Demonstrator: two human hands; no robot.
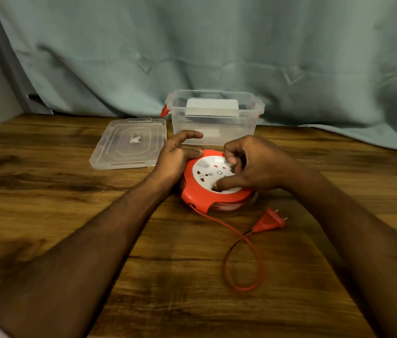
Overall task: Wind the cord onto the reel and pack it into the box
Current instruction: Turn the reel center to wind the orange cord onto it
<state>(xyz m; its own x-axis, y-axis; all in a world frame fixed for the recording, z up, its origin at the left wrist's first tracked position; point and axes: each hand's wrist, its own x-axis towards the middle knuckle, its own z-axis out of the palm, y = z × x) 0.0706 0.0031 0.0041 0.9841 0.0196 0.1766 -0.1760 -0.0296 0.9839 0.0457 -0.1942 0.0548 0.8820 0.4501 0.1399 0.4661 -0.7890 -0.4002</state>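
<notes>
A: What is being done by the right hand (253, 164)?

B: Its fingers are curled onto the white socket face (213, 173) of the reel (207, 189), the thumb pressed into a recess near the front edge; a turning grip is suggested, so winding seems to be the step in hand.

A: And the left hand (178, 154)?

B: It is laid over the reel's red rim at the left, fingers spread, loosely bracing rather than clenched around anything.

A: Where is the cord (243, 254) left?

B: It is led out of the reel's front left side and laid in one loose loop on the wooden table (70, 191), with the plug (269, 220) resting near the reel's right side. Most of the cord appears to be wound already.

A: What could go wrong?

B: The loop could be pulled into a kink at the inlet, or the plug could be dragged and snagged there. If the reel is braced too lightly, it may be spun bodily instead.

A: And the box (214, 118)?

B: It is stood open just behind the reel, its lid (129, 145) laid flat beside it at the left.
</notes>
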